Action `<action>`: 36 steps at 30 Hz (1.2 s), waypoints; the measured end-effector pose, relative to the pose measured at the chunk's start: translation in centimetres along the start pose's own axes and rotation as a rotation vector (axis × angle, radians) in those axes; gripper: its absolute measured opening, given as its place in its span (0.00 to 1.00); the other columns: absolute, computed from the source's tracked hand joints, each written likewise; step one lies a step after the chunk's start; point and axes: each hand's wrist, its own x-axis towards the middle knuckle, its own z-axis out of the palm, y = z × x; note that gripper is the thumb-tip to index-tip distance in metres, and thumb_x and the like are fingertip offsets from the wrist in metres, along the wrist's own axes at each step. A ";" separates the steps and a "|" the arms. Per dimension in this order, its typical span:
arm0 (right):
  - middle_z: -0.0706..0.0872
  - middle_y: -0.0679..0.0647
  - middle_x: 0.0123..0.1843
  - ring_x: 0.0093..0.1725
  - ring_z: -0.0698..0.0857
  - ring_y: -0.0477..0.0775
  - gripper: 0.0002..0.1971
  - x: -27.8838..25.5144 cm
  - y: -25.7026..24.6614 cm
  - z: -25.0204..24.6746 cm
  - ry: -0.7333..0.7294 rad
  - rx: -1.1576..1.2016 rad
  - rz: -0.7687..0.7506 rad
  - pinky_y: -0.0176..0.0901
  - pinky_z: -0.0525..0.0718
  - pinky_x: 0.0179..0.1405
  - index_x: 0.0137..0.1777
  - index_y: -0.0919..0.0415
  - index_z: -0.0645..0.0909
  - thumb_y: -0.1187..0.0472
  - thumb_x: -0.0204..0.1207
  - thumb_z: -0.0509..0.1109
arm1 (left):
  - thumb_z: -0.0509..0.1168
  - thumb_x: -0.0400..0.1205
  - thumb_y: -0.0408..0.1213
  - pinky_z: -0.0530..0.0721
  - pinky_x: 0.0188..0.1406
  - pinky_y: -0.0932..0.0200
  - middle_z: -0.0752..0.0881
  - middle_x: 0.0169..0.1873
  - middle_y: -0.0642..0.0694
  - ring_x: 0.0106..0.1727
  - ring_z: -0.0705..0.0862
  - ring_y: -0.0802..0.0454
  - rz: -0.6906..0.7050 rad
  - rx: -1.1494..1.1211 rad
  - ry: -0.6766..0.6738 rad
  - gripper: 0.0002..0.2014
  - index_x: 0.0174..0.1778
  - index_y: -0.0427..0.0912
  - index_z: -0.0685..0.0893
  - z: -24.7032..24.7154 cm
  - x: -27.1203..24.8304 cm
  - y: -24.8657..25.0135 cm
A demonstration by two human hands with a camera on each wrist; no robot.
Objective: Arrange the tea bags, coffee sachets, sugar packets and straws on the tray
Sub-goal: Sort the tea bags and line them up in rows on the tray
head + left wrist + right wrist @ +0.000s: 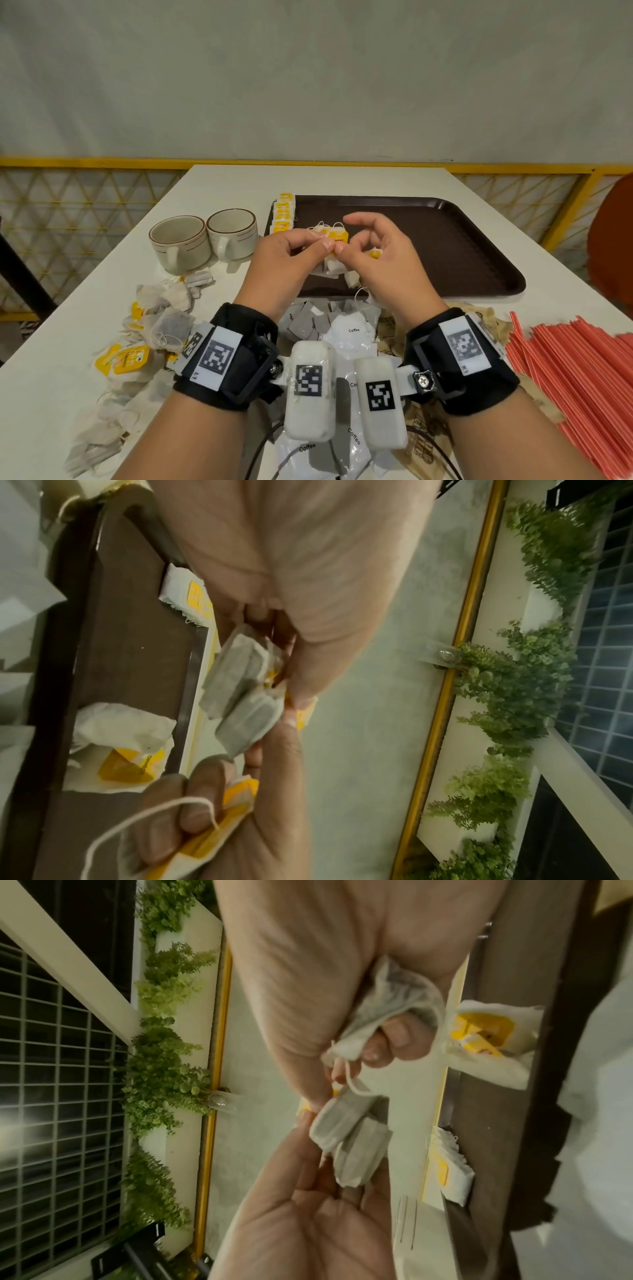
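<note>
Both hands meet above the tray (445, 240): left hand (284, 260) and right hand (383, 260) pinch tea bags (337, 240), likely untangling strings.

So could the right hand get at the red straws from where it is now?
Probably not at once. The right hand is over the tray, pinching tea bags together with the left hand. The path to the straws looks free, but the fingers are full.
</note>
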 end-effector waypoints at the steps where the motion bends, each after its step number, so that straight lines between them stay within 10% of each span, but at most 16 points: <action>1: 0.81 0.53 0.36 0.36 0.81 0.45 0.14 0.0 0.0 0.0 0.006 -0.005 0.011 0.38 0.80 0.39 0.58 0.54 0.81 0.62 0.75 0.76 | 0.70 0.78 0.33 0.81 0.45 0.70 0.90 0.38 0.55 0.46 0.87 0.59 0.004 0.003 -0.003 0.07 0.39 0.49 0.90 0.0 0.0 0.0; 7: 0.82 0.53 0.38 0.29 0.78 0.40 0.10 0.0 -0.2 -0.1 0.022 0.171 0.167 0.34 0.76 0.32 0.57 0.58 0.82 0.63 0.76 0.74 | 0.71 0.78 0.32 0.84 0.50 0.61 0.90 0.46 0.47 0.49 0.87 0.53 0.000 0.006 0.033 0.05 0.46 0.46 0.89 0.0 0.2 -0.4; 14: 0.76 0.58 0.51 0.45 0.78 0.55 0.21 0.7 -0.8 -1.2 0.137 0.847 0.517 0.52 0.79 0.52 0.62 0.60 0.79 0.74 0.75 0.53 | 0.63 0.81 0.24 0.82 0.38 0.62 0.87 0.47 0.44 0.41 0.85 0.56 0.048 0.064 -0.018 0.15 0.47 0.54 0.77 -0.2 0.0 -0.4; 24: 0.79 0.63 0.54 0.64 0.76 0.56 0.21 1.2 -0.1 -0.9 0.177 0.969 0.592 0.59 0.57 0.82 0.64 0.65 0.75 0.80 0.76 0.54 | 0.64 0.82 0.26 0.73 0.28 0.73 0.81 0.34 0.50 0.28 0.77 0.66 0.049 0.081 -0.036 0.11 0.52 0.48 0.78 0.0 -0.1 -0.5; 26: 0.79 0.62 0.54 0.56 0.79 0.56 0.20 1.1 -0.4 -1.1 0.162 1.007 0.616 0.51 0.73 0.74 0.64 0.64 0.76 0.78 0.77 0.54 | 0.64 0.82 0.27 0.74 0.29 0.72 0.81 0.34 0.49 0.28 0.77 0.67 0.061 0.089 0.004 0.10 0.50 0.49 0.78 0.0 -0.1 -0.5; 28: 0.77 0.60 0.51 0.43 0.80 0.54 0.18 1.0 -0.7 -1.2 0.157 1.003 0.656 0.43 0.87 0.44 0.61 0.63 0.78 0.77 0.78 0.55 | 0.64 0.82 0.28 0.76 0.32 0.67 0.81 0.34 0.50 0.31 0.79 0.63 0.058 0.082 0.060 0.11 0.48 0.51 0.78 0.0 0.1 -0.7; 31: 0.74 0.57 0.42 0.31 0.74 0.50 0.16 0.7 -0.7 -1.1 0.118 0.950 0.681 0.34 0.78 0.21 0.55 0.64 0.78 0.77 0.77 0.53 | 0.65 0.81 0.29 0.80 0.36 0.56 0.82 0.32 0.53 0.36 0.81 0.53 0.049 0.058 0.138 0.11 0.47 0.53 0.78 0.0 0.2 -0.7; 36: 0.77 0.54 0.33 0.21 0.67 0.45 0.03 0.1 -0.8 -0.5 0.036 0.510 0.417 0.33 0.61 0.15 0.45 0.63 0.82 0.70 0.78 0.68 | 0.67 0.79 0.27 0.83 0.45 0.48 0.85 0.34 0.48 0.41 0.85 0.47 0.053 0.034 0.170 0.11 0.46 0.50 0.78 0.0 0.2 -0.5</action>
